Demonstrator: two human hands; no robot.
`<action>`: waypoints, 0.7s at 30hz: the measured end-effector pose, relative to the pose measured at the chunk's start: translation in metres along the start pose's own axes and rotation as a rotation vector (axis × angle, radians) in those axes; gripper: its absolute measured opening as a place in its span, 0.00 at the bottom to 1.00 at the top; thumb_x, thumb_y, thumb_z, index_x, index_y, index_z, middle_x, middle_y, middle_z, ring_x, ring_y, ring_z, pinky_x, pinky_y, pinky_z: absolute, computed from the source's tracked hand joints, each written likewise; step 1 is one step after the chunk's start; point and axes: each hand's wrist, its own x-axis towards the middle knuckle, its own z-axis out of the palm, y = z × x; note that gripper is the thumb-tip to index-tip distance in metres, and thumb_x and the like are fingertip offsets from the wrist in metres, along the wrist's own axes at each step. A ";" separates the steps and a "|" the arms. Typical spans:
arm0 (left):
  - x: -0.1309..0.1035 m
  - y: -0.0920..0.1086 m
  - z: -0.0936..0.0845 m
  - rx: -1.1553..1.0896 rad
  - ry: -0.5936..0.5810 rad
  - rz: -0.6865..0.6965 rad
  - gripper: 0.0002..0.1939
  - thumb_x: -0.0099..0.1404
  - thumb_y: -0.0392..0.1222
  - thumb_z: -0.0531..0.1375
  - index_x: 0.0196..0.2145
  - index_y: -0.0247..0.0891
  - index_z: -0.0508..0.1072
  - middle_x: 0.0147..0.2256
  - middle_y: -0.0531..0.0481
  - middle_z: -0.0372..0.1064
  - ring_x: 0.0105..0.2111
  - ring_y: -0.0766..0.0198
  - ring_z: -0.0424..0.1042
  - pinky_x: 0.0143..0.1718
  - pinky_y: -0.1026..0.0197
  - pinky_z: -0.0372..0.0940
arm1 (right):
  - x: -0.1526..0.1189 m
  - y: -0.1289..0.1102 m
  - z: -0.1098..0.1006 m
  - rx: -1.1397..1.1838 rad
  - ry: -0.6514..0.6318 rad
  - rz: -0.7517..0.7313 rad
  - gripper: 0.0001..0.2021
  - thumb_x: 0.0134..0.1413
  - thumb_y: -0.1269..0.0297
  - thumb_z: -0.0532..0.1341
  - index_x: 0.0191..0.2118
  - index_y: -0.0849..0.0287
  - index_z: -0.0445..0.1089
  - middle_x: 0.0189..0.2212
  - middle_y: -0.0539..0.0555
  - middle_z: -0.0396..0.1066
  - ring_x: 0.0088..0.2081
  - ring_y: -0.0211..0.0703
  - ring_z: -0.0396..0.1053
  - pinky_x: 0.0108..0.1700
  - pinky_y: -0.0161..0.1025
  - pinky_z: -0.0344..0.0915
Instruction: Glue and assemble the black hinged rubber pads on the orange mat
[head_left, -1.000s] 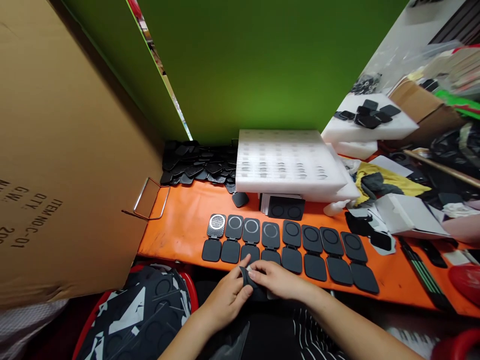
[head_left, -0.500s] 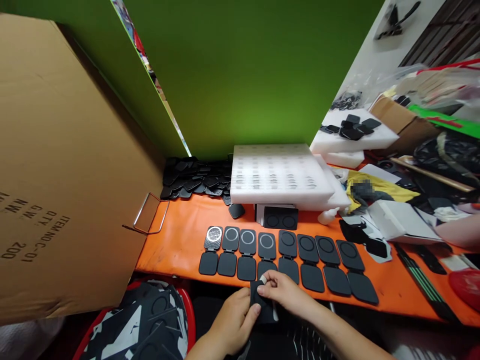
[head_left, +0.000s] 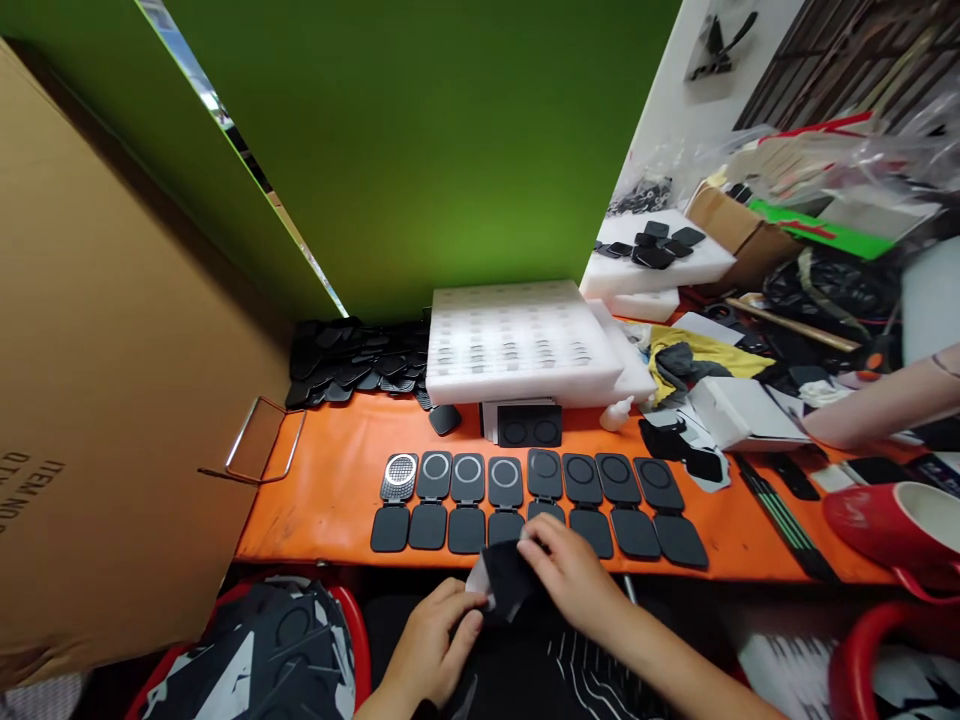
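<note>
The left hand (head_left: 431, 642) pinches a dark sheet (head_left: 510, 574) by its pale left side, and the right hand (head_left: 576, 582) grips its upper right edge between thumb and fingers. The sheet hangs, bent, just off the near edge of the orange bench (head_left: 322, 490). Along that edge lie eight hinged black pads (head_left: 468, 530) in a row. A white foam block (head_left: 517, 350) sits toward the far edge, with heaped black pieces (head_left: 349, 360) near the far left corner.
</note>
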 end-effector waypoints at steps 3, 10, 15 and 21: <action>-0.006 -0.010 0.007 0.102 -0.081 -0.096 0.18 0.67 0.46 0.47 0.38 0.39 0.75 0.34 0.44 0.71 0.35 0.60 0.72 0.37 0.63 0.65 | 0.003 0.015 -0.029 0.011 0.245 -0.002 0.11 0.61 0.59 0.50 0.32 0.56 0.64 0.30 0.53 0.68 0.34 0.42 0.66 0.37 0.38 0.63; -0.009 -0.007 -0.004 0.233 -0.046 -0.272 0.14 0.62 0.44 0.53 0.43 0.44 0.74 0.50 0.46 0.68 0.47 0.55 0.70 0.48 0.57 0.63 | 0.010 0.038 -0.072 0.159 0.554 -0.045 0.15 0.54 0.53 0.59 0.44 0.54 0.62 0.35 0.53 0.70 0.36 0.43 0.70 0.40 0.43 0.68; 0.020 -0.026 -0.065 0.372 0.468 -0.492 0.24 0.62 0.52 0.50 0.49 0.33 0.68 0.44 0.38 0.70 0.43 0.50 0.70 0.46 0.51 0.64 | 0.009 0.041 -0.071 0.179 0.615 -0.083 0.19 0.51 0.54 0.62 0.46 0.52 0.58 0.34 0.52 0.71 0.35 0.44 0.72 0.40 0.45 0.69; 0.055 -0.064 -0.092 0.381 0.368 -0.696 0.41 0.53 0.57 0.59 0.57 0.25 0.58 0.47 0.32 0.67 0.49 0.44 0.67 0.47 0.49 0.62 | 0.013 0.047 -0.084 0.129 0.709 -0.011 0.19 0.50 0.53 0.61 0.46 0.52 0.57 0.34 0.52 0.69 0.35 0.43 0.70 0.41 0.45 0.68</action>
